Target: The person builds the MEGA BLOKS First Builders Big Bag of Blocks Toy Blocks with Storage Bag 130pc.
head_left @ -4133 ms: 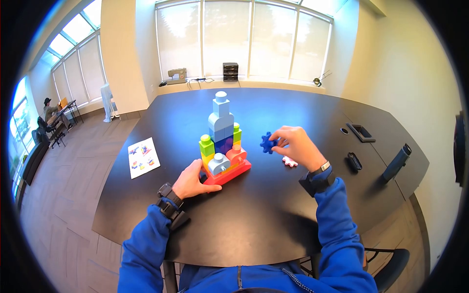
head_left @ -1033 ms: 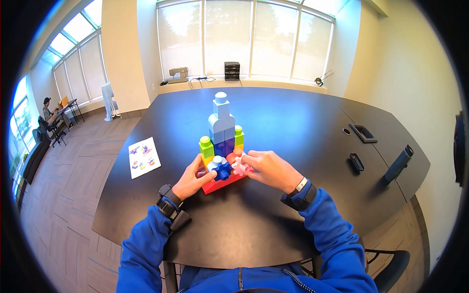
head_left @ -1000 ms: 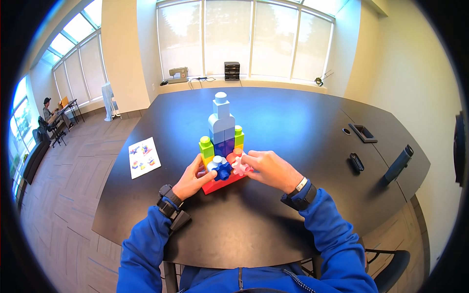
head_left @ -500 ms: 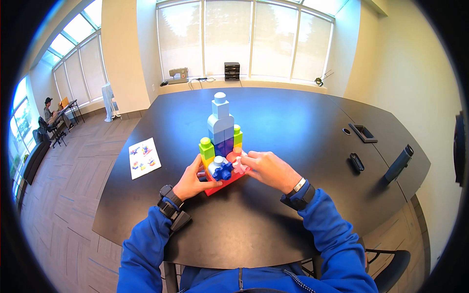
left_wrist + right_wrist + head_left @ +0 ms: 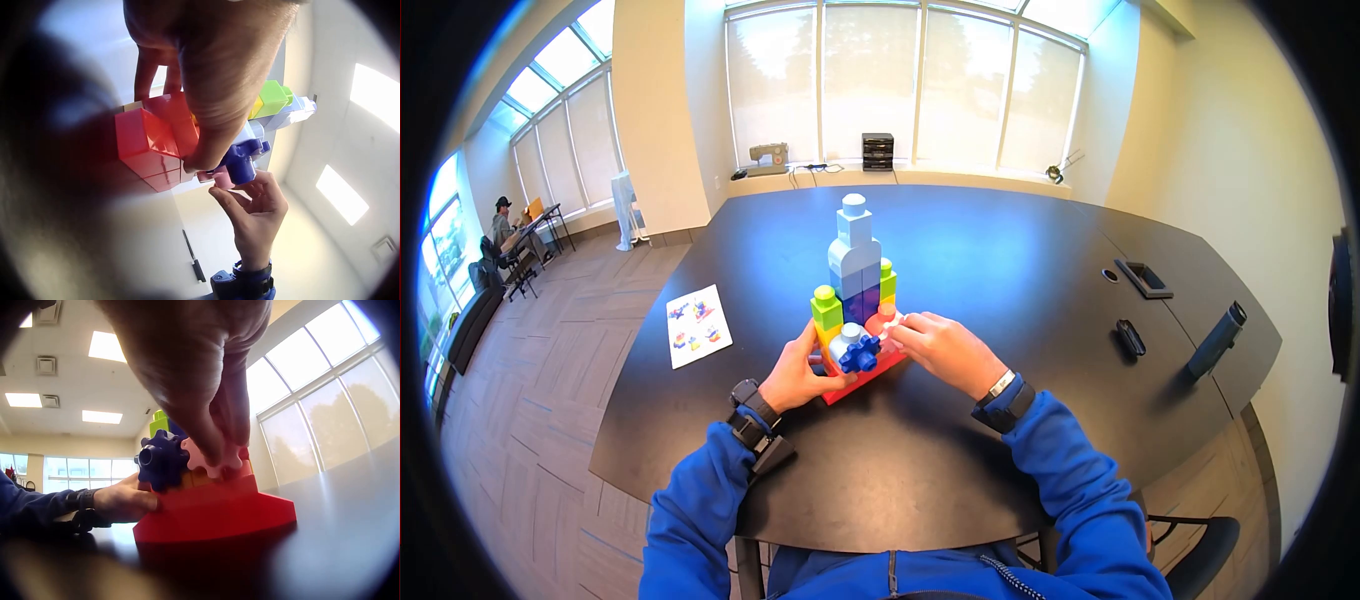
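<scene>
A toy block build with a red boat-shaped base (image 5: 212, 515) stands on the dark table, topped by a light-blue block tower (image 5: 855, 257). Green blocks (image 5: 826, 308) flank the tower. My left hand (image 5: 793, 378) grips the near left side of the build, thumb along the front of the red base. On the front sits a blue gear (image 5: 861, 354), mounted by a light-blue rounded block (image 5: 846, 343). Beside it, my right hand (image 5: 953, 352) pinches a pink gear (image 5: 196, 457) against the build; the fingers cover much of it. The two gears are edge to edge in the right wrist view.
A printed picture sheet (image 5: 699, 327) lies to the left. Toward the right are a black case (image 5: 1130, 338), a dark upright bottle (image 5: 1217, 340) and a framed table recess (image 5: 1145, 280). A person sits at a desk far left.
Four seconds ago my right hand held the blue gear off to the right while the pink gear lay on the table. Both are now at the build's front. Lately my left thumb dropped from the blue gear.
</scene>
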`<move>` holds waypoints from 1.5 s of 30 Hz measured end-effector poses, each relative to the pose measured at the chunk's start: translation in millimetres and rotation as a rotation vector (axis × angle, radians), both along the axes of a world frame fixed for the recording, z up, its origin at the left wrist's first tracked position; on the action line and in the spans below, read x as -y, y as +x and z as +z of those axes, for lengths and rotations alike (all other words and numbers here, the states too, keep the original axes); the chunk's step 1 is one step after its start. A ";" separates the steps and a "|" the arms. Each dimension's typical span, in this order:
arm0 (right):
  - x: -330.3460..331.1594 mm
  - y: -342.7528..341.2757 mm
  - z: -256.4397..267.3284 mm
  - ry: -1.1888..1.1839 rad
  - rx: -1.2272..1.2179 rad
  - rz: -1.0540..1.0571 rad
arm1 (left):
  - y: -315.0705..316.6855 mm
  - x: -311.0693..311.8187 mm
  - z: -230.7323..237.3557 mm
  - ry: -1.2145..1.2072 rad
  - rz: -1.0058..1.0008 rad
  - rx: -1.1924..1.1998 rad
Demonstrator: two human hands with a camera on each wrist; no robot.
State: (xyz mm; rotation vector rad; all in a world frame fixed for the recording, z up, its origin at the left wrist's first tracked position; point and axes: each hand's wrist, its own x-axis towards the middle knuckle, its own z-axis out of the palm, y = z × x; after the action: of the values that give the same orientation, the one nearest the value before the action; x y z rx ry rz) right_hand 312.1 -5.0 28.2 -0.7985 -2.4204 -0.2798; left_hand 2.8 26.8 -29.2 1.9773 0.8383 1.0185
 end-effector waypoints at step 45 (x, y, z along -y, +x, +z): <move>35.8 -7.1 63.7 -0.487 -0.678 -0.072 | -17.1 -15.5 -25.8 0.283 0.297 -0.262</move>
State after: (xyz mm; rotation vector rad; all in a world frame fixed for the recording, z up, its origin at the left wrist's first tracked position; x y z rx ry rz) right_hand 305.0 -40.9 91.8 -0.9890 -1.8198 0.5029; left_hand -14.3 42.3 -55.0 2.3084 1.2151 1.1086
